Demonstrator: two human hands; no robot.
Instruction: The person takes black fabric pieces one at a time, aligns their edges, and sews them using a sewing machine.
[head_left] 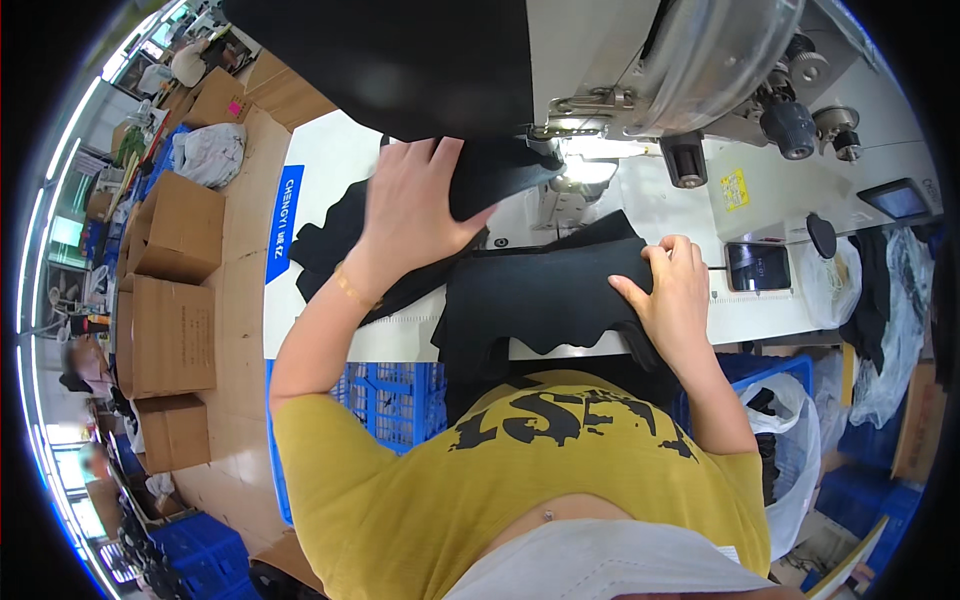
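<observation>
My left hand [412, 200] lies with fingers stretched and thumb apart on a dark fabric piece [500, 180], whose pointed end reaches toward the lit needle area of a white sewing machine [590, 165]. Under and left of that hand is a bunched pile of black fabric [335, 235]. My right hand [675, 290] pinches the right edge of a black fabric panel [545, 290], thumb on top, fingertips partly hidden. This panel has a wavy near edge and hangs over the table's front. The needle itself cannot be made out in the glare.
A white sewing table [390, 340] holds the work, with a phone [757, 267] at right. A large black panel [400, 60] blocks the view behind my left hand. Blue crates [390, 400] and a white plastic bag [785, 420] sit below; cardboard boxes [172, 335] line the left.
</observation>
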